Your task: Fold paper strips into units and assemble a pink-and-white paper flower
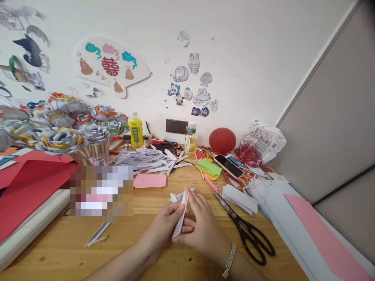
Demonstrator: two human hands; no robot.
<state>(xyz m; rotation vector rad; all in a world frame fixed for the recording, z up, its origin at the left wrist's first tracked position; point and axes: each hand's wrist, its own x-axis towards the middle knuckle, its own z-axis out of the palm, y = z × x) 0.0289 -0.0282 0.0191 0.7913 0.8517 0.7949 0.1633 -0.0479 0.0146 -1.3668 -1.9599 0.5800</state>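
Between my two hands is a narrow folded paper strip (pixel 181 219), white with pink showing along it, tilted upright. My left hand (pixel 167 219) pinches it from the left with thumb and fingers. From the other side, my right hand (pixel 202 218) grips its upper and lower ends, a beaded bracelet (pixel 229 259) on that wrist. Just behind the fingers lies another folded white paper piece (pixel 175 197), partly hidden. Black-handled scissors (pixel 244 228) rest open-bladed or shut, I cannot tell, to the right of my right hand.
Folded white strips (pixel 143 159) are heaped at the back, with pink paper (pixel 150 180) before them. Green and orange slips (pixel 208 168), a phone (pixel 228 166) and white slips (pixel 240 199) lie to the right. Paper flowers (pixel 61 136) and red paper (pixel 32 183) fill the left.
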